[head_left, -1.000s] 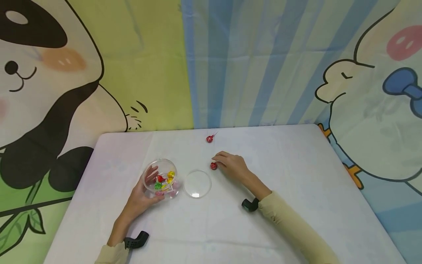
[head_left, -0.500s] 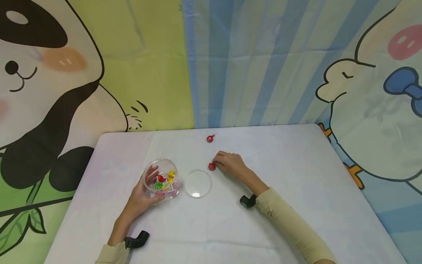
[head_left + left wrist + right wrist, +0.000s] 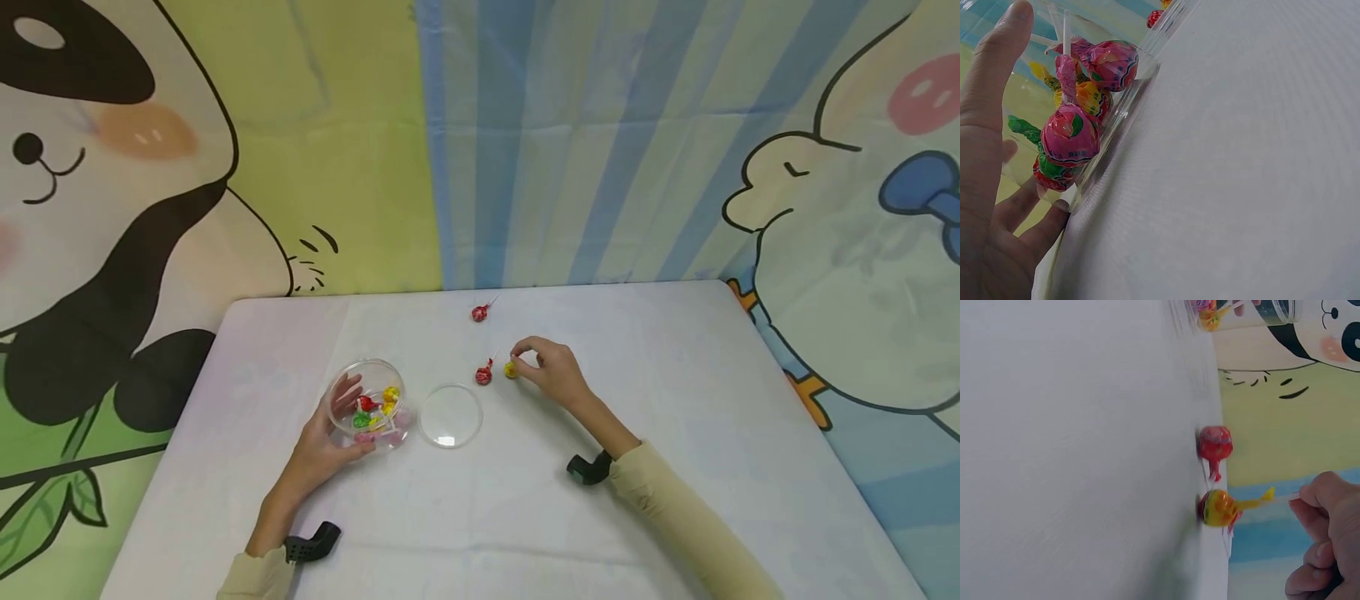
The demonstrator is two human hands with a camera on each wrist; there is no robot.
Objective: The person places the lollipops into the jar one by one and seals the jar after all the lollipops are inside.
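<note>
My left hand holds a clear round jar from its left side, fingers behind it and thumb in front. Through its wall in the left wrist view I see wrapped lollipops, including a pink lollipop and a green-and-red lollipop. With thumb and forefinger, my right hand pinches the stick of a yellow lollipop, its round head low at the white tabletop. Whether that head touches the cloth I cannot tell. Just left of it lies a red lollipop, its stick pointing away.
A clear round lid lies flat right of the jar. Another red lollipop rests near the far edge of the white table. Behind the table hangs a cartoon-printed curtain.
From beside the nearer red lollipop, my right hand has shifted right, bringing the yellow lollipop into plain sight. The red one's stick end now shows. My left hand and the jar stay put.
</note>
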